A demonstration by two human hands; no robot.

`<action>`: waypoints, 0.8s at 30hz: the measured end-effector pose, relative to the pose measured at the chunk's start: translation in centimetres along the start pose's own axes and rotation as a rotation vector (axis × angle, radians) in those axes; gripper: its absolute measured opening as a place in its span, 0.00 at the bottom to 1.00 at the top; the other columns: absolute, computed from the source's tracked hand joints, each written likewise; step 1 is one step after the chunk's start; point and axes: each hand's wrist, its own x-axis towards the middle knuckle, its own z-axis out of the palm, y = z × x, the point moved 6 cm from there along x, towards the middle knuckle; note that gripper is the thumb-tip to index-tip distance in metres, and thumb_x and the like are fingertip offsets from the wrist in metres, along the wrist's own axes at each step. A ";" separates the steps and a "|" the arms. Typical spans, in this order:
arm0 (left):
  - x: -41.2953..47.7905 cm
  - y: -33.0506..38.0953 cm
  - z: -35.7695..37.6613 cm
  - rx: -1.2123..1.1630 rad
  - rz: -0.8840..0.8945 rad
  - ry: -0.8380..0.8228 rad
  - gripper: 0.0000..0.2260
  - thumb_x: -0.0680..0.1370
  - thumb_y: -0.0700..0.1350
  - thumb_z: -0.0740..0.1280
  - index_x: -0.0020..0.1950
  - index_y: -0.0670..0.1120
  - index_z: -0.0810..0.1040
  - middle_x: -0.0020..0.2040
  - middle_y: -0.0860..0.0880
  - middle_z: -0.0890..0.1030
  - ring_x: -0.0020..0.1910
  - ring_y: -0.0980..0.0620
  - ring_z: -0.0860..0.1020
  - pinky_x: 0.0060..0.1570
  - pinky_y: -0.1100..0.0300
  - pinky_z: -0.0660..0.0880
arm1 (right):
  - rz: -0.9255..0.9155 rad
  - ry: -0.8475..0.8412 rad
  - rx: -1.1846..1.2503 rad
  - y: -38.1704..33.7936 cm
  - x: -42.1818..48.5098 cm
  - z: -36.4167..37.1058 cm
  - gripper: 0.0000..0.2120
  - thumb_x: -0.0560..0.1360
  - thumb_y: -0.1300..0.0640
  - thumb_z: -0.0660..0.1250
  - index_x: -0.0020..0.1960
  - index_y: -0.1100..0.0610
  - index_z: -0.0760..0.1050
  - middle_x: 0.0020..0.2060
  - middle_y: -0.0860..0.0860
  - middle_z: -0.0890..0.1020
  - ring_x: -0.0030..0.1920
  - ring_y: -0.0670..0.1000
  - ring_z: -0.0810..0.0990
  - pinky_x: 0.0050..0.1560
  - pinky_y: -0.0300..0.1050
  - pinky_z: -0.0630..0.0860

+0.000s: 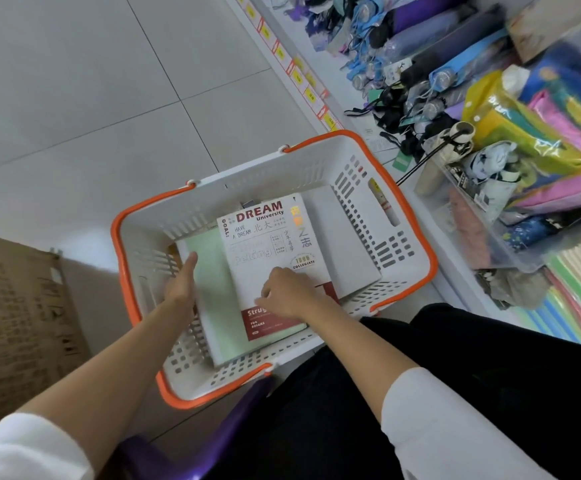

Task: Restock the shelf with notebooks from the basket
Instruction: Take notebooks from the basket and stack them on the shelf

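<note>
Notebooks stacked flat in basket (268, 171) on floor, beside shelf (292, 29). Left hand (181, 282) straight-fingered against green notebook (213, 296) at its left edge. Right hand (282, 292) bent-fingered atop white notebook (265, 258); cannot tell whether gripping. Likely light, stiff, slick-covered; best lifted by long edges, fingers underneath.

Camera up on the person's head
It looks down, close over the basket (299, 168); the shelf (330, 81) is at the right edge.
</note>
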 end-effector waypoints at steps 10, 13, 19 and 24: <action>-1.0 -0.4 0.6 -0.032 -0.090 -0.090 0.28 0.66 0.73 0.66 0.51 0.50 0.79 0.44 0.49 0.85 0.43 0.47 0.82 0.36 0.54 0.77 | 0.352 0.099 0.096 10.0 -0.6 -1.1 0.37 0.73 0.57 0.70 0.76 0.54 0.55 0.73 0.55 0.63 0.73 0.57 0.62 0.71 0.64 0.61; -1.3 0.3 1.5 0.030 -0.055 -0.104 0.37 0.64 0.75 0.63 0.58 0.47 0.78 0.52 0.46 0.82 0.49 0.45 0.82 0.42 0.49 0.80 | 0.213 0.118 0.204 6.5 -0.1 0.3 0.34 0.72 0.65 0.66 0.74 0.52 0.58 0.72 0.58 0.63 0.70 0.58 0.65 0.67 0.59 0.69; -2.1 1.0 1.7 0.051 -0.016 -0.108 0.36 0.68 0.66 0.70 0.65 0.42 0.73 0.60 0.40 0.80 0.55 0.38 0.79 0.58 0.39 0.75 | 0.039 0.057 0.230 3.4 0.0 0.5 0.36 0.72 0.65 0.66 0.76 0.53 0.57 0.77 0.54 0.54 0.76 0.56 0.56 0.72 0.55 0.62; -3.2 2.1 1.7 -0.016 0.035 -0.250 0.24 0.70 0.58 0.72 0.60 0.46 0.78 0.57 0.43 0.83 0.53 0.41 0.82 0.48 0.44 0.80 | -0.029 0.112 0.157 2.9 -1.5 -1.0 0.35 0.74 0.62 0.67 0.76 0.54 0.56 0.72 0.53 0.65 0.69 0.55 0.70 0.67 0.54 0.69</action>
